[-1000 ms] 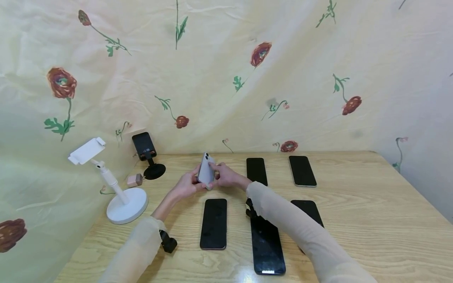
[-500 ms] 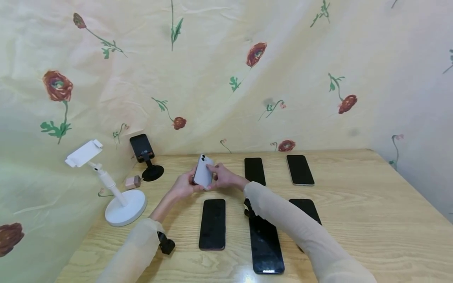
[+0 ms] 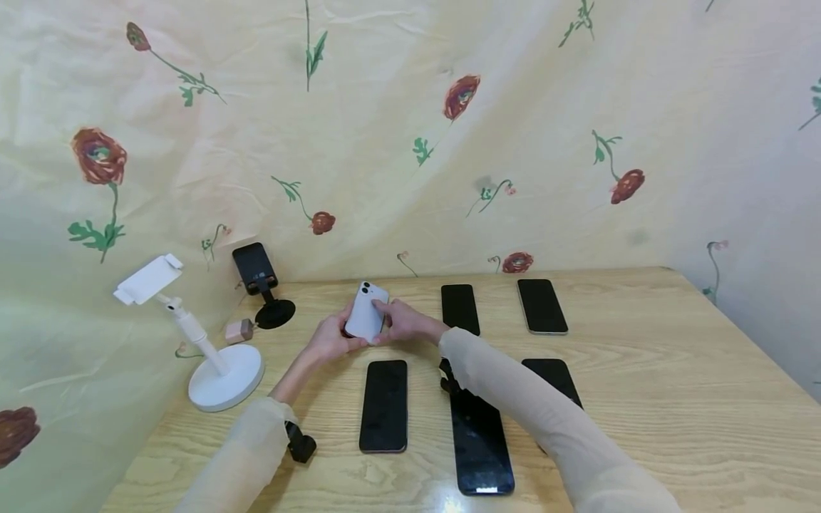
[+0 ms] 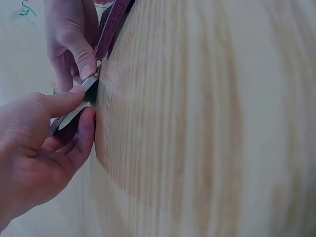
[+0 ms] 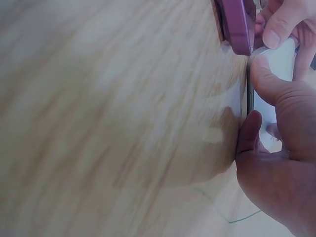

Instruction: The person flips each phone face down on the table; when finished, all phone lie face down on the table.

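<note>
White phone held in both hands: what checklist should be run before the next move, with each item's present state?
1. Both hands grip it: ok. The left hand and right hand pinch the white phone from either side.
2. Orientation known: ok. Its back with the camera lenses faces the head camera, top end tilted up and away.
3. Lower end clear of the wooden table: cannot tell; it sits at or just above the surface.
4. Clear of neighbours: ok. The nearest black phone lies flat, closer to the person, apart from it.
5. Stands unobstructed: ok. The white stand and black stand stand to the left.
</note>
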Demonstrator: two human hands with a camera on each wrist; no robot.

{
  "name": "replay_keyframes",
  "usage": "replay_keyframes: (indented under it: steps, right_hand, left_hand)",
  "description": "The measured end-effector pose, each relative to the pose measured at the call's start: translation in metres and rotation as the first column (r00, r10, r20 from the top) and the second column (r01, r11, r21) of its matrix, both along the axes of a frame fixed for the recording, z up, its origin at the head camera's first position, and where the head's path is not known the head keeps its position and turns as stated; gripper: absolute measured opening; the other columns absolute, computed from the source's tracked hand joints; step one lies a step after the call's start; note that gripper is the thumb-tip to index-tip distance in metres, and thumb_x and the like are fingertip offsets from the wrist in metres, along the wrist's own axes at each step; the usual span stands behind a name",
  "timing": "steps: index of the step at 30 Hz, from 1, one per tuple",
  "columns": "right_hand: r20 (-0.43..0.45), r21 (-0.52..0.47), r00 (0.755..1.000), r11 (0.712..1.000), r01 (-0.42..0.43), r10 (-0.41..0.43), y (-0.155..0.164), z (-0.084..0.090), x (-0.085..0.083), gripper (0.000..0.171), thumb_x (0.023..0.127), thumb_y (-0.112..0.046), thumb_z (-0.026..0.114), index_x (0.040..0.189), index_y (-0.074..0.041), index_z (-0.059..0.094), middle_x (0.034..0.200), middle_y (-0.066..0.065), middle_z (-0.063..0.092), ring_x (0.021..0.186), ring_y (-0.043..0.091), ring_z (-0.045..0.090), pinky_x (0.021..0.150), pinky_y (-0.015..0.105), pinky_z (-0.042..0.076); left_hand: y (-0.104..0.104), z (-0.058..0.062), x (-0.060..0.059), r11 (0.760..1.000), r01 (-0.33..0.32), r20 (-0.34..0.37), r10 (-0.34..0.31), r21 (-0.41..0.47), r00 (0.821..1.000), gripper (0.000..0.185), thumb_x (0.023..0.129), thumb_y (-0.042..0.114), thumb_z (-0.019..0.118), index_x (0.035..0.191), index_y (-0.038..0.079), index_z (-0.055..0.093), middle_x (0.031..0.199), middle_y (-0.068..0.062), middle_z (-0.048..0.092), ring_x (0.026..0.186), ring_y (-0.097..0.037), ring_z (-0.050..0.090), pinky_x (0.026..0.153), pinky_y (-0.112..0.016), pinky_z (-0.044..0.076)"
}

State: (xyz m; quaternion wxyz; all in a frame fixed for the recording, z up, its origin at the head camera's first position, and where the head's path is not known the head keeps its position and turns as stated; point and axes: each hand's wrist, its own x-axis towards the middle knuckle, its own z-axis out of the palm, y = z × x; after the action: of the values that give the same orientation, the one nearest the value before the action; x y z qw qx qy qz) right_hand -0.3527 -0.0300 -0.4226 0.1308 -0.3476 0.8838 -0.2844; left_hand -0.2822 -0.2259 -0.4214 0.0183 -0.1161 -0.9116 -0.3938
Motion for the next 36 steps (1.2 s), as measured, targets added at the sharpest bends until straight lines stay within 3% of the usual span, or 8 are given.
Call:
replay_keyframes:
  steps: [7,13,18,21,23,28,36]
  right_hand:
    - [0.019,-0.003,1.0,1.0,-0.012,0.012,0.0004,0.002,0.0,0.085,0.088,-0.022,0.08,0.155,-0.001,0.032,0.08,0.004,0.048,0.07,0.014,0.043,0.063,0.022,0.035]
    - [0.059,-0.013,0.998,1.0,-0.003,0.004,0.0001,0.0008,-0.0001,0.083,0.087,-0.02,0.08,0.154,-0.001,0.035,0.084,0.005,0.05,0.072,0.014,0.046,0.064,0.022,0.037]
    - [0.052,-0.017,0.998,1.0,-0.022,0.023,0.0008,0.0023,0.0011,0.08,0.088,-0.017,0.079,0.152,0.003,0.036,0.086,0.005,0.05,0.075,0.014,0.048,0.067,0.022,0.039]
    - [0.045,-0.006,0.999,1.0,-0.028,0.028,0.0013,0.0046,0.0035,0.078,0.089,-0.016,0.078,0.152,0.003,0.036,0.093,0.007,0.049,0.082,0.016,0.048,0.073,0.024,0.041]
    - [0.038,0.004,0.999,1.0,-0.031,0.03,0.0012,0.0054,0.0045,0.077,0.09,-0.016,0.077,0.153,0.002,0.036,0.097,0.008,0.048,0.086,0.017,0.047,0.077,0.025,0.042]
    - [0.034,0.038,0.999,0.999,-0.032,0.031,0.0009,0.0061,0.0054,0.074,0.092,-0.017,0.074,0.153,0.0,0.036,0.1,0.008,0.048,0.089,0.018,0.046,0.08,0.026,0.041]
    - [0.037,0.008,0.999,0.999,-0.038,0.038,0.0016,0.0063,0.0053,0.072,0.091,-0.013,0.075,0.15,0.004,0.039,0.093,0.009,0.049,0.082,0.018,0.046,0.074,0.025,0.039]
  left_hand:
    - [-0.0007,-0.004,-0.0017,0.998,-0.033,-0.007,0.032,-0.058,0.999,0.09,0.081,0.012,0.085,0.152,-0.008,0.032,0.111,-0.026,0.066,0.081,-0.026,0.06,0.064,-0.031,0.049]
    - [0.0002,-0.0059,-0.0004,0.993,-0.076,0.04,0.08,-0.093,0.996,0.091,0.082,0.02,0.085,0.151,-0.009,0.033,0.107,-0.027,0.066,0.069,-0.024,0.061,0.064,-0.032,0.049]
    - [0.0001,-0.0065,-0.0007,0.983,-0.093,0.058,0.103,-0.156,0.993,0.09,0.084,0.026,0.083,0.151,-0.009,0.034,0.087,-0.018,0.068,0.068,-0.023,0.06,0.064,-0.03,0.044]
    - [0.0006,-0.0064,-0.0005,0.984,-0.089,0.089,0.104,-0.157,0.991,0.09,0.085,0.028,0.081,0.152,-0.009,0.032,0.061,-0.007,0.062,0.051,-0.018,0.056,0.053,-0.026,0.04]
    - [0.0005,-0.0061,0.0003,0.983,-0.09,0.107,0.107,-0.158,0.988,0.09,0.086,0.029,0.08,0.152,-0.008,0.031,0.053,-0.003,0.059,0.044,-0.014,0.054,0.048,-0.024,0.037]
    - [0.0009,-0.0047,0.0025,0.982,-0.11,0.145,0.133,-0.156,0.981,0.084,0.087,0.027,0.079,0.15,-0.008,0.036,0.051,-0.001,0.057,0.042,-0.01,0.05,0.044,-0.022,0.036]
    - [0.0026,-0.0036,0.003,0.984,-0.122,0.175,0.143,-0.128,0.974,0.079,0.088,0.022,0.078,0.148,-0.009,0.038,0.054,-0.001,0.059,0.045,-0.01,0.053,0.043,-0.023,0.041]
